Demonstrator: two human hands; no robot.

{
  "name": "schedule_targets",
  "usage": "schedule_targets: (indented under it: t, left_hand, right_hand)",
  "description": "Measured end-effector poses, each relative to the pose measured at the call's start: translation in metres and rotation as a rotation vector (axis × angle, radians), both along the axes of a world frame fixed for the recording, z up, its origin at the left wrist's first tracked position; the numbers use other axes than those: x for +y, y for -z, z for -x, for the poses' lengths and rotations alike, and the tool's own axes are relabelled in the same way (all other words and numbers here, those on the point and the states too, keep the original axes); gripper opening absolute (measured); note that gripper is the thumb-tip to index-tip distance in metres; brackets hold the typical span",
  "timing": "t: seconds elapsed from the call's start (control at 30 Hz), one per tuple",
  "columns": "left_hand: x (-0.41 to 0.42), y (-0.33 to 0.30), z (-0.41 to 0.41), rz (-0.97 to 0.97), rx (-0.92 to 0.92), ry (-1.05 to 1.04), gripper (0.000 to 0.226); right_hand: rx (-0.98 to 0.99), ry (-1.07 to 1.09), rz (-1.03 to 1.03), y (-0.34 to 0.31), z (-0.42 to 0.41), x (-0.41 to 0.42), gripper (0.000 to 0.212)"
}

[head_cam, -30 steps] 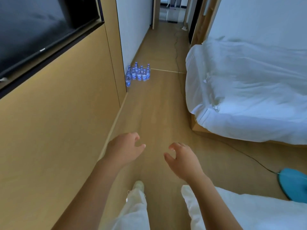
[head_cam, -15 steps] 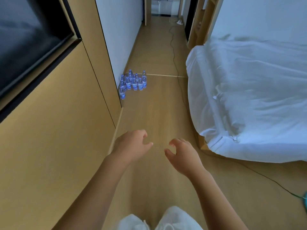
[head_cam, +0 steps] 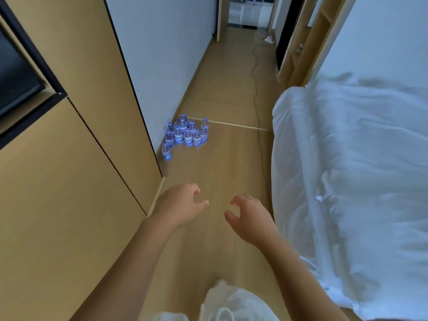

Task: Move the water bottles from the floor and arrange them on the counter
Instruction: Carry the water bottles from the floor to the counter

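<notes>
Your left hand (head_cam: 179, 206) and right hand (head_cam: 251, 220) hover loosely curled, holding nothing; the clear plastic water bottles (head_cam: 186, 135) stand clustered on the smooth wooden floor (head_cam: 228, 163) by the white wall (head_cam: 166, 54)

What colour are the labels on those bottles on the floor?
Blue with white, on the clear plastic water bottles, seen in the head view.

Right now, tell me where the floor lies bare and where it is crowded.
Bare wooden floor runs between the tan wood cabinet and the white-sheeted bed, ahead of both empty hands. It is crowded at the white wall's foot, where the clear blue-labelled water bottles cluster. A thin black cable skirts the bed.
</notes>
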State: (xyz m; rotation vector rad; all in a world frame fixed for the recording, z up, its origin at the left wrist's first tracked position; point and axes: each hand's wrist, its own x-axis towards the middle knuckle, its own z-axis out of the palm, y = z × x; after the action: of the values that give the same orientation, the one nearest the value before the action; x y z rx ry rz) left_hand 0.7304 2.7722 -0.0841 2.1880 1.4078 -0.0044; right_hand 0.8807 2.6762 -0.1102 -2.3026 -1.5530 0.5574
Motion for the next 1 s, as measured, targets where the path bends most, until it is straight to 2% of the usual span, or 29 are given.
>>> schedule_targets:
  t: [0.23,0.4,0.63,0.77,1.0]
  left_hand:
    - [0.1,0.007,-0.052,0.023,-0.015,-0.124,0.03]
    - [0.18,0.014,-0.088,0.027,-0.027,-0.132,0.022]
    - [0.327,0.029,-0.144,0.042,-0.007,-0.067,0.024]
    - [0.406,0.033,-0.162,0.075,0.005,-0.057,0.02]
    - [0.508,0.046,-0.193,0.148,-0.039,-0.07,0.021]
  right_hand:
    - [0.051,-0.097,0.019,-0.002,-0.063,0.116,0.039]
    - [0.046,-0.103,0.03,0.005,-0.105,0.192,0.04]
    - [0.066,-0.042,0.055,0.015,-0.157,0.329,0.039]
    - [0.148,-0.013,0.12,0.016,-0.177,0.404,0.037]
    - [0.22,0.054,0.212,0.034,-0.211,0.498,0.036]
